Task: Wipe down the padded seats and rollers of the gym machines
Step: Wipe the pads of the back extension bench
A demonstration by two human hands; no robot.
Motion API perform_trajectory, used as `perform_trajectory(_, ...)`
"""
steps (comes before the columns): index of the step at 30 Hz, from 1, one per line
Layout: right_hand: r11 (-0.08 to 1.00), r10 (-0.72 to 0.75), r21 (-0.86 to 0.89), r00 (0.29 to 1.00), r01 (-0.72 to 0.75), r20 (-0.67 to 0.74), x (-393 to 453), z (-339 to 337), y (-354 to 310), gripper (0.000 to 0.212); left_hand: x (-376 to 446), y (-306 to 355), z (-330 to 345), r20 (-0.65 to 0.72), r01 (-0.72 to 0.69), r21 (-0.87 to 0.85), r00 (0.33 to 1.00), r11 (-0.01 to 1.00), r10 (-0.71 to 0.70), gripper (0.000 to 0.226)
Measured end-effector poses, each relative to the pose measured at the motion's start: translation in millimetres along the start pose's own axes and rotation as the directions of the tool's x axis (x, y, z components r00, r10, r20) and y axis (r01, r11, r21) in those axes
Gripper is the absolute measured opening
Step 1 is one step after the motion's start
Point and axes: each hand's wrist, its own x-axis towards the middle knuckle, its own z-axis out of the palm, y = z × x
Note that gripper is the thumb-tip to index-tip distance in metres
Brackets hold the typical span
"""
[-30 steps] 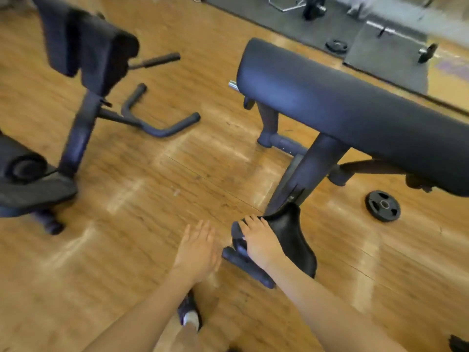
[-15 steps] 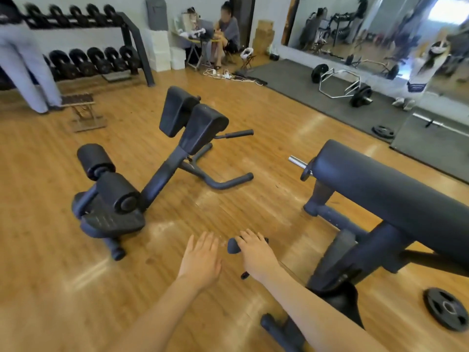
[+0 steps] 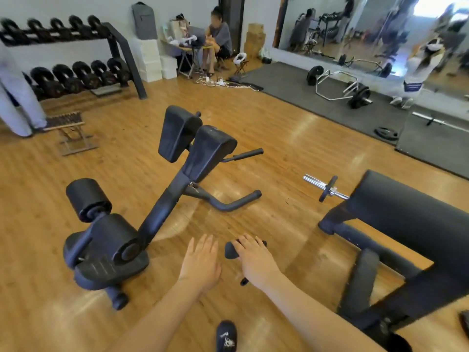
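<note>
Open wooden floor (image 3: pixel 291 158) stretches ahead between the two machines, a wide lane running toward the grey mat (image 3: pixel 291 82). On the left, the back-extension bench (image 3: pixel 162 199) blocks that side: its two thigh pads (image 3: pixel 198 143) stand tilted up high, its ankle rollers (image 3: pixel 101 219) sit low over the footplate (image 3: pixel 101 270), and its curved base bar (image 3: pixel 233 203) reaches out into the lane. On the right, the long padded bench (image 3: pixel 411 214) looms, with its chrome weight peg (image 3: pixel 322 186) jutting into the gap. The left hand (image 3: pixel 200 262) hovers flat over bare floor; the right hand (image 3: pixel 253 260) grips a small black object (image 3: pixel 232 250). A shoe (image 3: pixel 226 335) sits below, between the forearms.
</note>
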Motion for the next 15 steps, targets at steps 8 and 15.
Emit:
perform_trajectory(8,0.994,0.027,0.102,0.998,-0.032,0.052,157.4,-20.6,43.3,0.047,122.6,-64.8,-27.8,0.03,0.07,-0.009,0.997,0.997,-0.07,0.061)
perform_trajectory(15,0.998,-0.055,0.029,0.998,0.055,-0.009,275.2,-45.2,50.1,0.055,217.3,-134.5,-41.0,0.027,0.106,-0.041,0.994,0.994,-0.105,0.057)
